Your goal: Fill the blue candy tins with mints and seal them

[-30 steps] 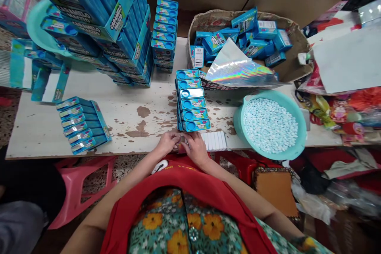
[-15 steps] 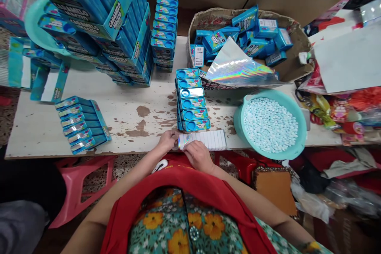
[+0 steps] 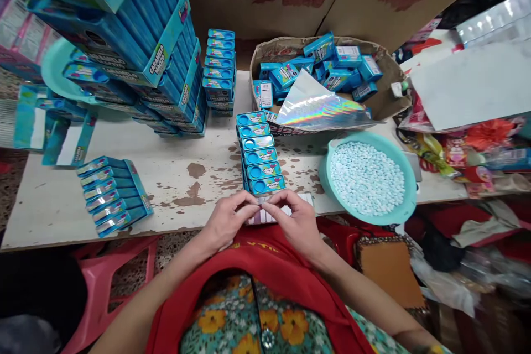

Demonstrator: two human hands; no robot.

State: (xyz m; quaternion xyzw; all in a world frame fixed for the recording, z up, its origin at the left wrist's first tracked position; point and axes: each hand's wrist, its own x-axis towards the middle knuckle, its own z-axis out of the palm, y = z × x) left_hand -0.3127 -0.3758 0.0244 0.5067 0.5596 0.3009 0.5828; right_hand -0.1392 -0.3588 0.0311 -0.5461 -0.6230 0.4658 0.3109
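Note:
My left hand [image 3: 227, 218] and my right hand [image 3: 295, 219] meet at the table's front edge, thumbs and forefingers pinched close together. Whatever lies between the fingertips is too small to make out. Beneath the fingers is a pale sheet with a row of white strips [image 3: 307, 199], partly covered by my hands. Just beyond them stands a row of blue candy tins [image 3: 260, 155] with round marks on their tops. To the right, a turquoise bowl [image 3: 410, 199] holds many small pale blue candies [image 3: 367, 177].
Tall stacks of blue boxes [image 3: 157, 61] rise at the back left. A tilted display box [image 3: 114, 193] lies at the left. A cardboard box [image 3: 390, 100] of blue packs, with a shiny sheet [image 3: 319, 106] over its front, stands behind the bowl.
My hands have come together over the strips, with the right hand turned and both now pinching at one spot. The view has shifted, and the table items appear lower and further left.

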